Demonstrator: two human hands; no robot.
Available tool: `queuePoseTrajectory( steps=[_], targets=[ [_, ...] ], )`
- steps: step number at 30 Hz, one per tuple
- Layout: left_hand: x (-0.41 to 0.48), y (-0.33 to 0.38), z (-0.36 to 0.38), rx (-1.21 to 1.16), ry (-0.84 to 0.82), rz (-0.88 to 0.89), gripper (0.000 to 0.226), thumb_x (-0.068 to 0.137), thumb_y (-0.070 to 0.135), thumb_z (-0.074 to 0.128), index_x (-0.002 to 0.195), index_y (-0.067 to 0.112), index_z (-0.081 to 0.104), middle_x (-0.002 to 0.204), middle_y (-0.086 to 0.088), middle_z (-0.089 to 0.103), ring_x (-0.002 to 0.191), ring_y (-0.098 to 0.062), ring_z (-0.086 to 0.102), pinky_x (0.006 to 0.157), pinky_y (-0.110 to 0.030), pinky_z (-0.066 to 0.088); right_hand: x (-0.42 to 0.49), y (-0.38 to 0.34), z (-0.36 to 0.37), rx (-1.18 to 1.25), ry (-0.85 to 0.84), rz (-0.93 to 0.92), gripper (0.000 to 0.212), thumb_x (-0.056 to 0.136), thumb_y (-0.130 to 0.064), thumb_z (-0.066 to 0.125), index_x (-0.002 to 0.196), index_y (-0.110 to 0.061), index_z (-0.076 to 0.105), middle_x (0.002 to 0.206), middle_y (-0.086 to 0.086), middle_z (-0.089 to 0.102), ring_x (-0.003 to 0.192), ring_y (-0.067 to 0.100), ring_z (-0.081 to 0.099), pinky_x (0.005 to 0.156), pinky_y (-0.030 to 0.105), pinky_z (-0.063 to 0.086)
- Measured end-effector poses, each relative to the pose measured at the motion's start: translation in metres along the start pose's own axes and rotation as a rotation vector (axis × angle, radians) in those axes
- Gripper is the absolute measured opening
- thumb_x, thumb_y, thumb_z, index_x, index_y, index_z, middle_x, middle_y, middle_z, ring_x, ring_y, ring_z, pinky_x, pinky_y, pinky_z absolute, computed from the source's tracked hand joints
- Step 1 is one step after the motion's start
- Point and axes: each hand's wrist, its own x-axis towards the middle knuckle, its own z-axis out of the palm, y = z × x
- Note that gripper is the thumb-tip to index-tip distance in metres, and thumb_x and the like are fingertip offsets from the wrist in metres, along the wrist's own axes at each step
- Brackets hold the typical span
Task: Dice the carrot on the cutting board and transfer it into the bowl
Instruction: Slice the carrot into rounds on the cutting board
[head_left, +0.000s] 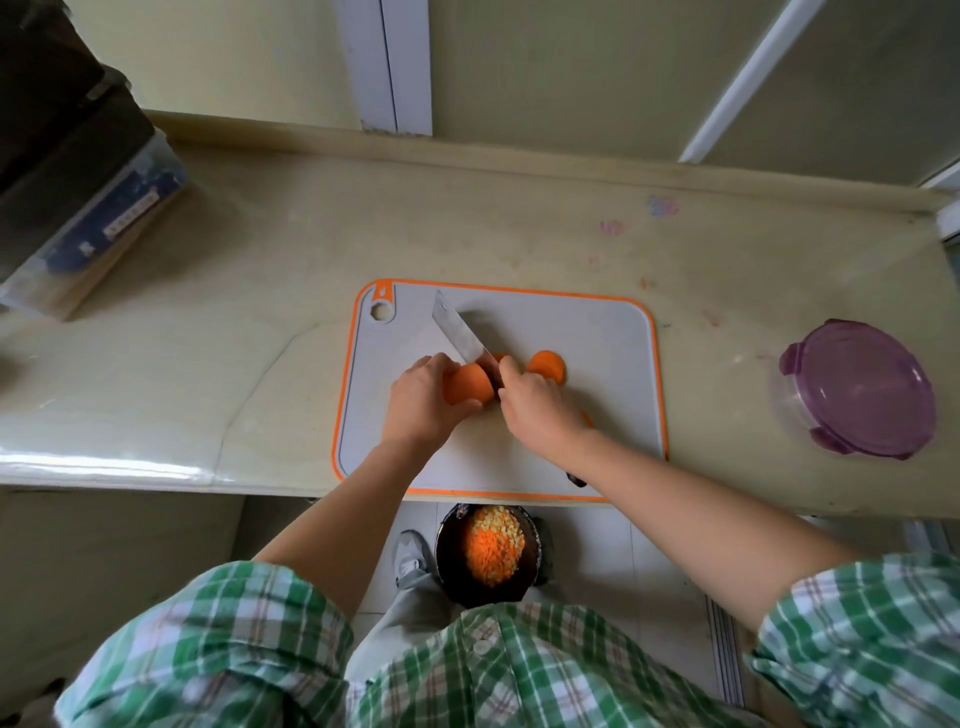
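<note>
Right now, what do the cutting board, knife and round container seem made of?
Cutting board: likely plastic, matte grey, moulded orange rim. Knife: blade seemingly polished steel, reflecting light. Round container: translucent purple plastic lid, clip tabs; clear body, glass or plastic unclear.

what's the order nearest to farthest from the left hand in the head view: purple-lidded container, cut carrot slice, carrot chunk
1. carrot chunk, held by the left hand
2. cut carrot slice, right of the knife
3. purple-lidded container, at far right

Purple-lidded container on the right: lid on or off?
On. The purple lid covers the clear container's whole top. Clips latched or not: cannot tell.
</note>
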Motion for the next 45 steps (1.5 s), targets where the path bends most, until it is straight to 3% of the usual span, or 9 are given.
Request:
queuePoseTrajectory(
  steps=[5,9,12,16,19,22,26,34,45],
  targets=[
    [-0.001,-0.002,0.001,-0.001,0.001,0.012,0.053,0.074,0.036,0.081,0.117,0.014,0.058,0.114,-0.007,0.064,0.101,-0.026,0.059,0.084,-0.030,0.042,0.002,-0.003,-0.031,0.103,0.033,-0.026,0.010,0.094,-0.013,0.043,0.103,-0.007,0.043,0.096,0.022,0.064,0.088,0.042,0.059,0.065,0.040,0.039],
    [-0.001,-0.003,0.001,-0.018,0.001,0.003,0.054,0.074,0.036,0.081,0.116,0.013,0.056,0.115,-0.007,0.064,0.102,-0.025,0.059,0.084,-0.031,0.044,-0.016,-0.007,-0.056,0.061,-0.009,-0.053,0.012,0.093,-0.011,0.042,0.091,-0.013,0.030,0.096,0.022,0.061,0.088,0.041,0.055,0.062,0.035,0.028],
    [-0.001,-0.003,0.002,-0.013,-0.007,-0.001,0.053,0.074,0.037,0.081,0.115,0.014,0.056,0.114,-0.007,0.063,0.099,-0.024,0.058,0.081,-0.029,0.043,-0.026,-0.010,-0.055,0.038,-0.054,-0.033,0.013,0.092,-0.010,0.041,0.090,-0.015,0.029,0.096,0.020,0.059,0.090,0.040,0.055,0.063,0.035,0.030],
    [0.000,-0.004,0.002,-0.017,-0.010,0.004,0.052,0.074,0.037,0.081,0.113,0.013,0.057,0.113,-0.007,0.063,0.098,-0.023,0.058,0.078,-0.026,0.041,-0.035,-0.015,-0.054,0.030,-0.098,0.001,0.008,0.094,-0.009,0.041,0.099,-0.012,0.036,0.097,0.020,0.059,0.090,0.040,0.056,0.063,0.034,0.032],
    [0.001,-0.003,0.002,-0.023,-0.013,0.002,0.051,0.074,0.036,0.081,0.113,0.013,0.058,0.112,-0.008,0.063,0.097,-0.024,0.057,0.077,-0.026,0.040,-0.036,-0.014,-0.049,0.008,-0.111,0.024,0.022,0.095,-0.010,0.041,0.116,-0.004,0.040,0.098,0.020,0.059,0.092,0.040,0.057,0.063,0.034,0.033],
    [0.001,-0.003,0.002,-0.020,-0.015,-0.002,0.051,0.073,0.036,0.082,0.112,0.013,0.058,0.112,-0.009,0.063,0.097,-0.025,0.058,0.078,-0.027,0.041,-0.028,-0.017,-0.039,0.061,-0.100,0.036,0.009,0.094,-0.008,0.041,0.102,-0.009,0.038,0.083,0.014,0.052,0.085,0.040,0.057,0.059,0.039,0.040],
    [0.002,-0.002,0.001,-0.026,-0.021,-0.006,0.052,0.073,0.036,0.082,0.114,0.013,0.058,0.114,-0.008,0.063,0.099,-0.025,0.058,0.079,-0.028,0.041,-0.014,-0.014,-0.023,0.068,-0.072,0.036,0.010,0.092,-0.008,0.041,0.093,-0.013,0.033,0.073,0.008,0.047,0.074,0.038,0.057,0.060,0.047,0.051],
    [0.003,-0.002,0.001,-0.027,-0.030,-0.020,0.052,0.073,0.036,0.082,0.113,0.013,0.058,0.115,-0.008,0.063,0.100,-0.025,0.057,0.078,-0.027,0.040,-0.010,-0.012,-0.006,0.009,-0.019,0.003,0.010,0.096,-0.008,0.040,0.105,-0.007,0.041,0.086,0.016,0.062,0.076,0.038,0.061,0.052,0.035,0.033],
    [0.002,-0.005,0.001,-0.008,-0.025,-0.008,0.054,0.072,0.035,0.082,0.114,0.011,0.057,0.115,-0.008,0.062,0.102,-0.027,0.058,0.080,-0.030,0.040,-0.012,-0.006,0.014,0.035,0.026,0.023,0.011,0.097,-0.010,0.038,0.107,-0.005,0.041,0.092,0.018,0.064,0.081,0.040,0.063,0.054,0.035,0.031]
  ],
)
